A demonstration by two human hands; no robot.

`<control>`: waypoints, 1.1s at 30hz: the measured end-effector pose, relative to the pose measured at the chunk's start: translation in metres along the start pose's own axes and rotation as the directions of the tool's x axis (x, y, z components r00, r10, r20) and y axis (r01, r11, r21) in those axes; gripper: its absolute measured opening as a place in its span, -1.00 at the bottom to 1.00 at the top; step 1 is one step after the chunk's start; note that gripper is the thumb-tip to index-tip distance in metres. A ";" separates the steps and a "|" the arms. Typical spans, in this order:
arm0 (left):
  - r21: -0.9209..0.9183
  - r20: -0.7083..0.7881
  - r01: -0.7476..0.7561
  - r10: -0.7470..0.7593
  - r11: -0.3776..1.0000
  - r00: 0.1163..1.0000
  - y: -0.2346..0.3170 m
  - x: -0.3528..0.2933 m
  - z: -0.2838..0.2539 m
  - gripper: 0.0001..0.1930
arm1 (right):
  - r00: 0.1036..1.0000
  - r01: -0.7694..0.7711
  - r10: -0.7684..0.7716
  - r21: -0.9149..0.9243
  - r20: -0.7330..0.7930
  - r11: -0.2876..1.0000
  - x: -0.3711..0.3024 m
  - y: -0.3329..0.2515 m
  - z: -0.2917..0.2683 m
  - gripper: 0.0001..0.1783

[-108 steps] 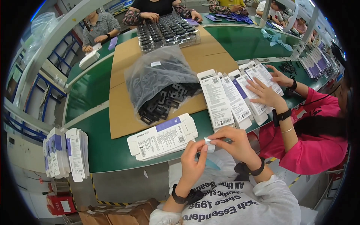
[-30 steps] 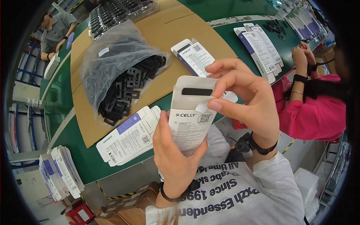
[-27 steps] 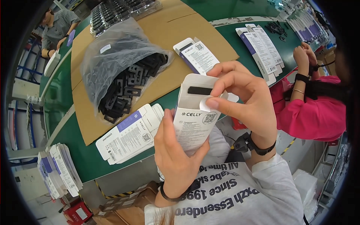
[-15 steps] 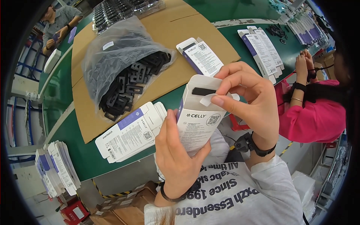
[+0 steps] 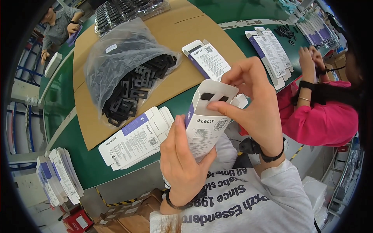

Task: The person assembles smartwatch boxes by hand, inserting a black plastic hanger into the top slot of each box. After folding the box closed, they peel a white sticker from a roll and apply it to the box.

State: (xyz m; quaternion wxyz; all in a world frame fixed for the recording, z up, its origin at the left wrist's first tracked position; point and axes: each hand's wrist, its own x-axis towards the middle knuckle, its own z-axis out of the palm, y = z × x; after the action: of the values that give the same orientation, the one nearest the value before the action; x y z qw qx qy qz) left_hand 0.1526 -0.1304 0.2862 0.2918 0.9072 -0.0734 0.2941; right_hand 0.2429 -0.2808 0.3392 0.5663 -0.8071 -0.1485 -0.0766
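A small white carton (image 5: 206, 123) with a purple side stripe is held up in front of my chest. My left hand (image 5: 182, 163) grips its lower body from below and behind. At the top, my right hand (image 5: 254, 105) presses on the folded hanger flap, which has two dark slots. Just behind, a stack of flat white-and-purple cartons (image 5: 134, 138) lies on the green table (image 5: 83, 165). One assembled carton (image 5: 206, 59) lies on the cardboard sheet (image 5: 175, 77).
A clear plastic bag of black plastic clips (image 5: 126, 73) rests on the cardboard. More flat cartons stand at the table's left edge (image 5: 58, 180) and lie at the right (image 5: 270, 54). A person in a pink top (image 5: 322, 116) works at right; another sits far left (image 5: 58, 27).
Earlier my hands worked low at the table edge. Since then I raised the carton toward my face, and over the last second it tilted slightly while my right fingers shifted along the top flap.
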 end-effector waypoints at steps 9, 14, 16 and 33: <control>0.019 0.002 -0.038 0.038 0.999 0.999 0.000 0.003 0.001 -0.05 | 0.952 -0.089 0.085 0.003 0.296 0.996 0.025 0.002 -0.022 -0.81; 0.059 0.015 -0.075 0.074 0.995 0.997 -0.001 0.008 0.007 -0.04 | 0.953 -0.142 0.122 0.053 0.278 0.988 0.020 0.015 -0.033 -0.85; -0.099 0.113 0.028 -0.017 0.995 0.993 -0.003 0.010 0.011 -0.02 | 0.971 -0.141 0.117 0.105 0.208 0.984 0.005 0.037 -0.035 -0.60; -0.147 0.206 -0.004 0.034 0.989 0.978 -0.065 -0.005 -0.011 -0.21 | 0.995 -0.103 0.089 -0.400 -0.052 0.911 0.026 0.155 -0.095 -0.39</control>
State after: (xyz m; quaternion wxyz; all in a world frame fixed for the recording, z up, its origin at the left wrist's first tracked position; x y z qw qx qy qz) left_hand 0.1627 -0.0712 0.2589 0.3453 0.9084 -0.1335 0.1944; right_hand 0.3222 -0.4144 0.2420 0.3940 -0.9111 -0.0804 -0.0908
